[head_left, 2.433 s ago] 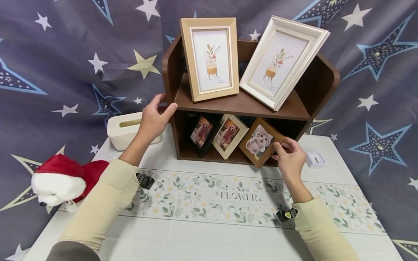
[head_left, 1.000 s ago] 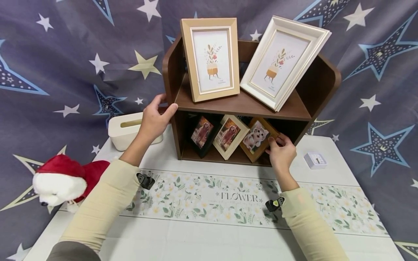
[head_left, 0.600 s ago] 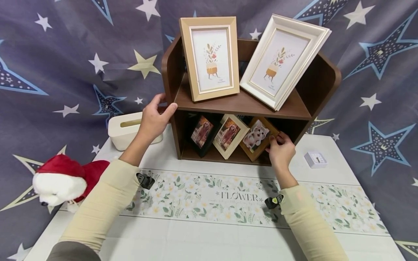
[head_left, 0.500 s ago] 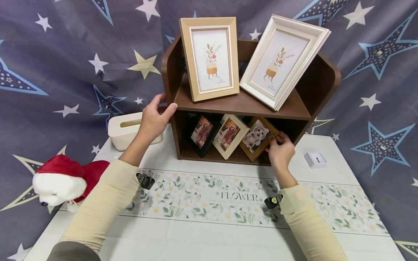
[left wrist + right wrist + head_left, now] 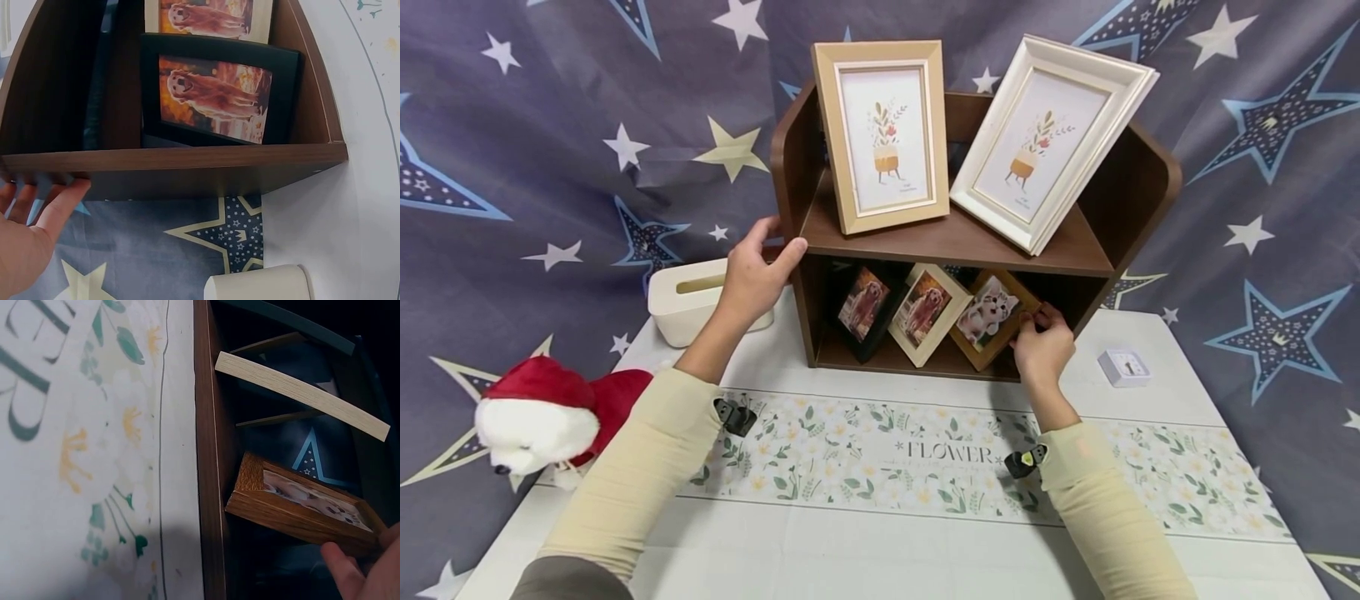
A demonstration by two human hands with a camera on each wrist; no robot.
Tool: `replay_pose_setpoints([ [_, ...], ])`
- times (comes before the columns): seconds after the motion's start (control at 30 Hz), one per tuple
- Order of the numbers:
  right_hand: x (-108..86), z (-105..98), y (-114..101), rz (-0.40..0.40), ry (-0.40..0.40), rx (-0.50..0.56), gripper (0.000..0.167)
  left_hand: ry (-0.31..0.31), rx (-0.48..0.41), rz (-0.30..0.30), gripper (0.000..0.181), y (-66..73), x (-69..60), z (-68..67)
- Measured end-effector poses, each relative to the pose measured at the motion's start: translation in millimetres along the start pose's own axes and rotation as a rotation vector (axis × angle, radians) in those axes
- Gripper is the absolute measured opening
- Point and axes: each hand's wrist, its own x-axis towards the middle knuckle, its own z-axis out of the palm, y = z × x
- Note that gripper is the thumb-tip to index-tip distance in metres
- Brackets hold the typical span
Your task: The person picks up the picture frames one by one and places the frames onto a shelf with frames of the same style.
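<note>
A dark brown two-tier shelf (image 5: 955,250) stands on the table. My left hand (image 5: 755,271) grips its left side, thumb on the front edge and fingers round the outer side. On the lower tier, my right hand (image 5: 1045,346) holds the right edge of a brown wooden picture frame (image 5: 991,317) with a kitten photo. That frame leans, tilted on a corner; the right wrist view shows the fingertips at its near edge. Left of it lean a cream picture frame (image 5: 928,315) and a black picture frame (image 5: 219,94), both with dog photos.
On the upper tier stand a tan picture frame (image 5: 883,137) and a tilted white picture frame (image 5: 1052,142). A cream tissue box (image 5: 681,312) and a plush dog (image 5: 542,417) are at left. A small white box (image 5: 1124,367) sits right of the shelf. A floral runner (image 5: 850,454) crosses the table.
Since the earliest frame, my right hand has moved left and inward, taking the brown picture frame deeper into the lower tier. Lately it barely shifts. My left hand stays put.
</note>
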Motion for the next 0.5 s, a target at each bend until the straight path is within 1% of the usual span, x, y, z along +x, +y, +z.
replay_pose_setpoints([
  [0.07,-0.5,-0.8,-0.7,0.000,0.002,0.003,0.042,0.001,0.003,-0.005,0.055,0.4,0.4,0.1],
  [0.17,-1.9,-2.6,-2.2,-0.001,0.004,0.007,0.041,-0.001,-0.004,-0.030,0.056,1.9,0.2,0.0],
  [0.3,-4.9,-5.3,-4.7,-0.016,-0.008,0.007,0.040,0.006,-0.043,-0.067,0.057,4.5,-3.4,-1.5],
  [0.37,-6.4,-7.1,-5.7,-0.035,-0.022,-0.001,0.041,0.021,-0.074,-0.068,0.057,4.9,-5.9,-3.1],
  [0.5,-10.8,-13.2,-7.2,-0.076,-0.057,-0.029,0.043,0.067,-0.112,-0.035,0.055,3.8,-14.9,-8.5],
])
